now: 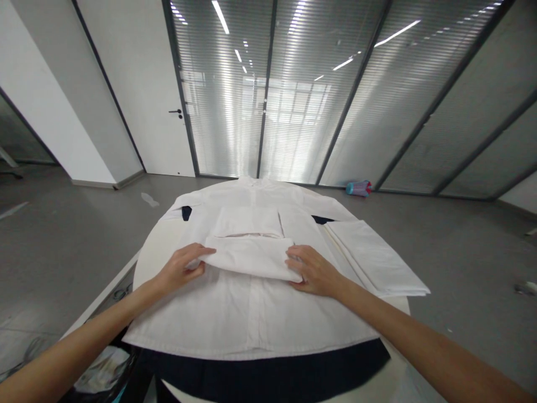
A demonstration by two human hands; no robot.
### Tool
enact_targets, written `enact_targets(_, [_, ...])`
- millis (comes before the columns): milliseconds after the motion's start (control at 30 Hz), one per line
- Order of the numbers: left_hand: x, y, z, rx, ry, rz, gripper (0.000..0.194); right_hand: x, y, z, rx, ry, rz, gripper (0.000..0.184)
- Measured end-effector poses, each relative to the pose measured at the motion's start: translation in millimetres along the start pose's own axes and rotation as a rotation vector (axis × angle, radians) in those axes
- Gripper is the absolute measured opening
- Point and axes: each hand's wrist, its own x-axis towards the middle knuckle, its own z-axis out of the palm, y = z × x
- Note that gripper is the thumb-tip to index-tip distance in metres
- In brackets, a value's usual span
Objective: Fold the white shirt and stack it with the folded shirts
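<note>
A white shirt [222, 319] lies spread on the round table, its collar at the far edge and its button placket running down the middle. On top of it rests a folded white cloth [251, 258]. My left hand [184, 266] pinches the cloth's left end between thumb and fingers. At the right end, my right hand [312, 271] grips the same cloth, fingers curled over its edge. Just beyond, a flat white folded panel [247, 221] lies on the shirt; whether it joins the cloth I cannot tell.
Dark navy fabric [268, 375] shows beneath the shirt. More folded white fabric [373, 254] overhangs the right edge of the white table [153, 252]. A bag of mixed material [103, 369] is low at left. A blue and pink basket [358, 188] lies by the glass wall.
</note>
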Motion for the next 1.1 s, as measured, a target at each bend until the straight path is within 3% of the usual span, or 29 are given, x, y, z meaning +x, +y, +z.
enact_targets(100, [2,-8,5.8,-0.006,0.060,-0.072,0.029,1,14,7,0.072,-0.021,0.173,0.054])
enact_targets(200, [1,-21,6.7,0.010,0.088,-0.135,0.030,10,23,15,0.112,-0.051,0.264,0.058])
enact_targets(267, [3,-29,1.7,0.016,-0.048,-0.093,0.042,15,28,20,0.137,-0.095,0.247,0.055])
enact_targets(367, [10,-34,-10.6,0.060,-0.303,-0.006,0.080,20,32,23,0.146,-0.157,0.192,0.049])
enact_targets(467, [18,-32,-18.5,0.116,-0.423,0.039,0.100,20,35,21,0.131,-0.172,0.143,0.050])
enact_targets(567, [25,-26,-18.6,0.117,-0.488,0.094,0.089,20,36,19,0.142,-0.158,0.136,0.054])
enact_targets(667, [31,-25,-17.1,0.111,-0.477,0.113,0.077,22,39,18,0.137,-0.147,0.128,0.055])
enact_targets(867, [36,-41,-17.8,0.127,-0.492,0.217,0.074,28,46,20,0.105,-0.156,0.047,0.047])
enact_targets(1100, [40,-53,-11.6,0.109,-0.571,0.244,0.059,26,58,29,0.263,-0.151,0.070,0.046])
